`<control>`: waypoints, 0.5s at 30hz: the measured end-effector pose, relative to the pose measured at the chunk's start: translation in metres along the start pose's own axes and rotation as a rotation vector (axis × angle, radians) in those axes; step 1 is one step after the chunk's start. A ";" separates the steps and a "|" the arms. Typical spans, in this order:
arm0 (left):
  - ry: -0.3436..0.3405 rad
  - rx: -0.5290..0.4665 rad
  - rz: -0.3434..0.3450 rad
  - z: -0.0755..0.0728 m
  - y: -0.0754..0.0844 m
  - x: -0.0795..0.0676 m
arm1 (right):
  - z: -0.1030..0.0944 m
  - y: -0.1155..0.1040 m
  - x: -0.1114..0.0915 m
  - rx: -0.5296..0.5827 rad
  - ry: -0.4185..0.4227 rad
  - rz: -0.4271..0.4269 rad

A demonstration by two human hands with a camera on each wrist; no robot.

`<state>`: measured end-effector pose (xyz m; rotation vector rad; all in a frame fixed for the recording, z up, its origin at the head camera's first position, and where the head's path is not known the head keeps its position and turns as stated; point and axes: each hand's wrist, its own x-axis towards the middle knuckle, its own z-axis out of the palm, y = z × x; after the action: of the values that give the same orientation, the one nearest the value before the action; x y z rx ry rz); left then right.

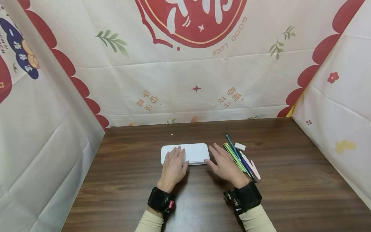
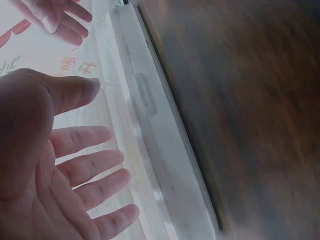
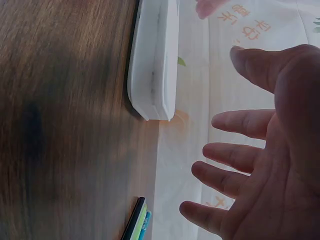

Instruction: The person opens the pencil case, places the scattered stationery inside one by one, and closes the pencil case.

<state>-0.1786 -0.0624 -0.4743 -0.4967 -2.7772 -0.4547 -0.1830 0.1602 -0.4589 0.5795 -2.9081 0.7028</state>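
Note:
A flat white case (image 1: 198,152) with rounded corners lies on the table, its lid down. On its long front side, the left wrist view shows a seam and a small latch (image 2: 146,94). My left hand (image 1: 174,166) is over the left half of the case, fingers straight and spread; whether it touches the lid I cannot tell. Just off the right end of the case is my right hand (image 1: 227,165), palm down with its fingers extended and nothing held. Several pens (image 1: 235,156), green, blue and dark, lie partly behind that hand.
Beside the pens are a white eraser (image 1: 240,146) and a slim pink item (image 1: 251,166). The brown wooden table (image 1: 121,180) ends at a printed white cloth (image 1: 179,77) at the back, with more cloth along both sides.

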 end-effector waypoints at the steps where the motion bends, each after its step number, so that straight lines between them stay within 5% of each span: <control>1: 0.006 0.003 0.008 0.001 0.000 0.000 | 0.001 0.000 0.000 -0.001 0.003 -0.002; 15: 0.049 0.027 0.052 0.004 0.003 0.000 | 0.007 0.004 0.002 -0.018 0.024 -0.049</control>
<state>-0.1788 -0.0586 -0.4771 -0.5433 -2.7129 -0.4109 -0.1865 0.1597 -0.4663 0.6341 -2.8647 0.6721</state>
